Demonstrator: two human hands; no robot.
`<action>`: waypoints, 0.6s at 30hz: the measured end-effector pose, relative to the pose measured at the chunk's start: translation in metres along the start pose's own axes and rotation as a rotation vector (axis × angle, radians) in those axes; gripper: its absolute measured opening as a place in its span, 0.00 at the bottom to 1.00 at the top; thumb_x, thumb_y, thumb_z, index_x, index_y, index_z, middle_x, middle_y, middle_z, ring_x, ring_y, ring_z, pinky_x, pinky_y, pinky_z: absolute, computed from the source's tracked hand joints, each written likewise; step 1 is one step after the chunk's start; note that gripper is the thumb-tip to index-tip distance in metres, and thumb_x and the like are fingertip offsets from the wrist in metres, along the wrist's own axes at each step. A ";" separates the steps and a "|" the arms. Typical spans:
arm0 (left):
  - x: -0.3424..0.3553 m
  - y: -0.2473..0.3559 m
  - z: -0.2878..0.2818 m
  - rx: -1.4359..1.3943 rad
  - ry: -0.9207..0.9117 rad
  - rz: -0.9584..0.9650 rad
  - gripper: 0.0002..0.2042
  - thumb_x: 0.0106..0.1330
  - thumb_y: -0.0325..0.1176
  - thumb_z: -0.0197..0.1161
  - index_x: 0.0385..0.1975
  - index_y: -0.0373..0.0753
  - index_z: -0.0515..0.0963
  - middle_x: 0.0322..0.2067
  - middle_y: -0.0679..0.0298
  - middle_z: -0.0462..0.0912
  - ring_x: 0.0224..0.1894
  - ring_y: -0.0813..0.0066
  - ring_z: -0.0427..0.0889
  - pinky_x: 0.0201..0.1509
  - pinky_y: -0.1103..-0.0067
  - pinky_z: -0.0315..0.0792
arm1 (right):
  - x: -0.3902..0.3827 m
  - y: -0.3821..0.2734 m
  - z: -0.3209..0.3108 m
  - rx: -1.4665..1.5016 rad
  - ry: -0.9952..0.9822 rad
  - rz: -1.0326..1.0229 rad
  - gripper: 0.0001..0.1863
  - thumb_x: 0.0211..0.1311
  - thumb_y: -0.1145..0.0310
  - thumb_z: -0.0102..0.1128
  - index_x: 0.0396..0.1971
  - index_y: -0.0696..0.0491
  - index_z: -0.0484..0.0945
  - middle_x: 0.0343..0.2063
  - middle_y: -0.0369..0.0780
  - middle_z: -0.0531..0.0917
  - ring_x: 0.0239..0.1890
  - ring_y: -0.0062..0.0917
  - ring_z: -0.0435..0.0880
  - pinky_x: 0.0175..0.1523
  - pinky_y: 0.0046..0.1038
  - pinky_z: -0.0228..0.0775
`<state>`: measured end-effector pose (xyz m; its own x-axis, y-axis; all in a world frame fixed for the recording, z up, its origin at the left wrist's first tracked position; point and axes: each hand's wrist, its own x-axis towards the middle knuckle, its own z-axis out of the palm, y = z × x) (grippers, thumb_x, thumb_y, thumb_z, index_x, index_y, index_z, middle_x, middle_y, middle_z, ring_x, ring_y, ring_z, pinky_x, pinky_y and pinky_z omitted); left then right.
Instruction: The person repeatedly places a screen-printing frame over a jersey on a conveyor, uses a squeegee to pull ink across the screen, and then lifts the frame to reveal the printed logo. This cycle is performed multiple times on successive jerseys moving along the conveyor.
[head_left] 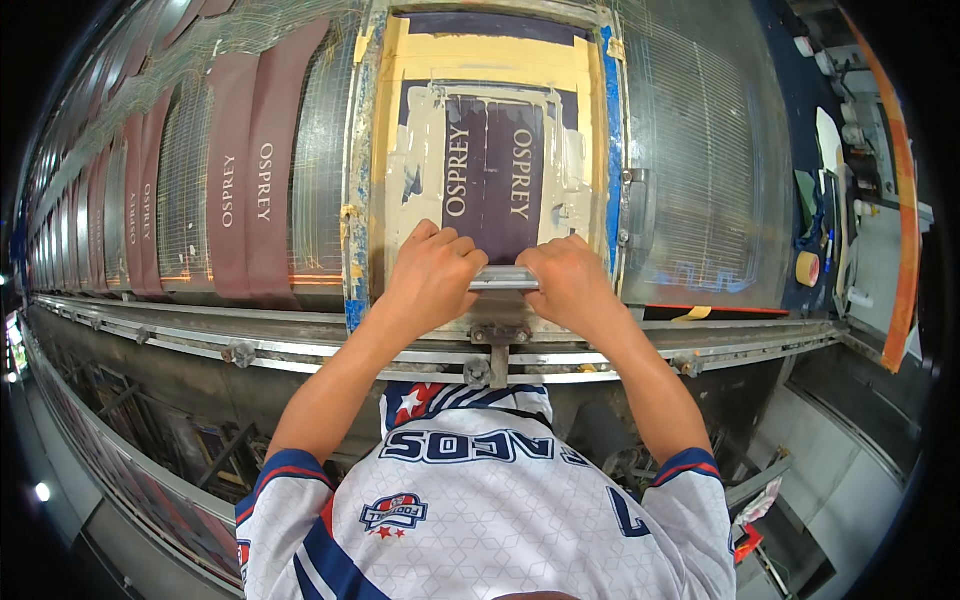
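Both hands are closed round a grey metal bar, the handle of a screen-printing squeegee [503, 278], at the near end of a printing screen [614, 130]. My left hand [435, 265] grips its left end, and my right hand [570, 282] wraps round the right end. The squeegee's blade is hidden. Yellow tape [480, 66] borders the screen's mesh, and cream ink [425, 130] is smeared along the sides. Through the mesh's middle shows a dark purple panel [490, 180] with two lines of pale lettering.
Maroon strips [235, 170] with pale lettering lie along the long table to the left. A metal rail [300, 358] runs along its near edge. At the right are a tape roll [807, 268], blue scissors [812, 238] and an orange-edged board [903, 280].
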<state>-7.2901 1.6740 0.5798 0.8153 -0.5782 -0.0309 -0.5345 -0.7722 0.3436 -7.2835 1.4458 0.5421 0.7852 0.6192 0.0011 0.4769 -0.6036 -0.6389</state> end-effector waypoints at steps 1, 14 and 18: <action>0.006 -0.005 -0.003 0.012 -0.043 -0.019 0.10 0.44 0.32 0.77 0.26 0.43 0.82 0.24 0.62 0.82 0.30 0.62 0.81 0.41 0.68 0.69 | 0.007 0.003 -0.005 0.010 -0.017 -0.005 0.08 0.47 0.72 0.70 0.29 0.50 0.84 0.23 0.42 0.83 0.33 0.40 0.83 0.45 0.40 0.72; 0.191 -0.134 -0.052 0.097 -0.112 -0.127 0.12 0.50 0.38 0.75 0.31 0.40 0.86 0.24 0.53 0.85 0.31 0.52 0.84 0.40 0.64 0.77 | 0.199 0.109 -0.085 -0.055 -0.039 0.072 0.12 0.53 0.63 0.73 0.29 0.57 0.83 0.18 0.46 0.83 0.21 0.36 0.84 0.32 0.37 0.76; 0.190 -0.138 -0.047 0.029 -0.063 -0.136 0.13 0.49 0.38 0.76 0.31 0.40 0.86 0.23 0.53 0.84 0.31 0.52 0.84 0.39 0.64 0.77 | 0.200 0.109 -0.085 0.064 -0.100 0.175 0.12 0.53 0.65 0.72 0.28 0.58 0.82 0.18 0.47 0.83 0.20 0.37 0.83 0.31 0.36 0.74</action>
<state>-7.0508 1.6829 0.5703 0.8654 -0.4827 -0.1342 -0.4273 -0.8510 0.3053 -7.0407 1.4614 0.5379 0.8090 0.5567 -0.1886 0.3085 -0.6752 -0.6700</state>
